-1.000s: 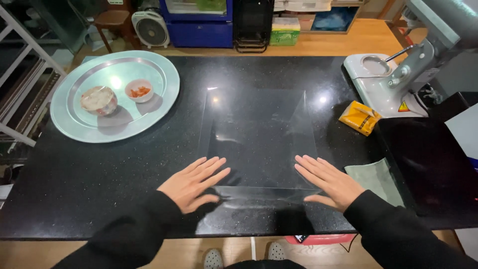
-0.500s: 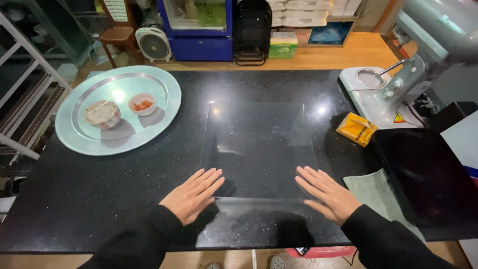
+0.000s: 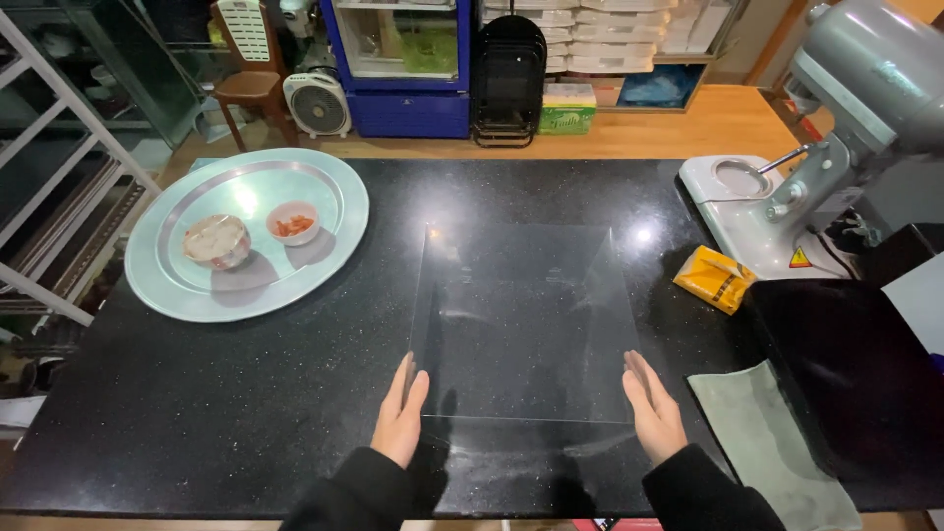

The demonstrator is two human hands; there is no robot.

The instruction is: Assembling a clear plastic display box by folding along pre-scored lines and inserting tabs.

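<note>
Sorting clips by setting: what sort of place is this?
Probably a bakery or café kitchen: a grey stand mixer, a blue glass-door fridge and a round metal tray with two small bowls on a black stone counter.

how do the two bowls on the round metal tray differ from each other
The left bowl is larger than the right bowl. The left bowl holds something pale and looks covered with clear film; the right bowl is open and holds orange-red pieces. The left bowl sits nearer the person, the right bowl a little farther back. Both stand upright, side by side, on the tray, away from both hands.
</note>
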